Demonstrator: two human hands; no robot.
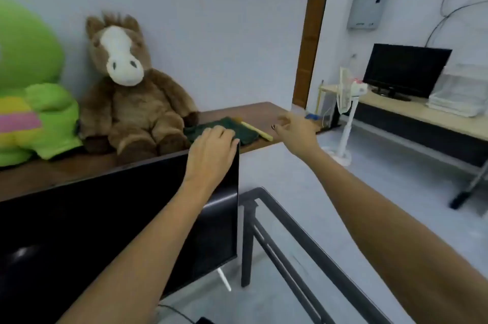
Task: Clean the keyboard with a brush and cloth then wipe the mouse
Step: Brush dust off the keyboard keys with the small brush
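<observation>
While both bare forearms stretch up from the bottom of the view, the dark monitor (105,218) fills the near left, its screen black and its top edge slanting up to the right. The left hand (211,154) sits right at that top right corner, fingers curled over the edge and bent down onto the dark green cloth (237,129) just behind it; whether that grip is actually closed on the cloth I cannot tell, since the fingertips are hidden. To the right, below the right arm, a black metal frame (290,244) stands on the pale floor. The right hand (295,130) hovers out over the right end of the brown surface (250,112), fingers spread and loosely curved, its grip open and holding nothing. Just left of it lies the brush (257,130) with its pale yellow handle, resting partly on the cloth's right edge and angled down toward the front (bristle end blurred, toward the back). Keyboard and mouse are out of view. Further left on the same surface a brown plush horse (129,91) sits against the wall, its feet close beside the cloth, and a green plush toy (31,101) sits next to it at the frame's edge. Far across the room, a white standing fan (346,101), then a second black monitor (406,70) on a light bench.
</observation>
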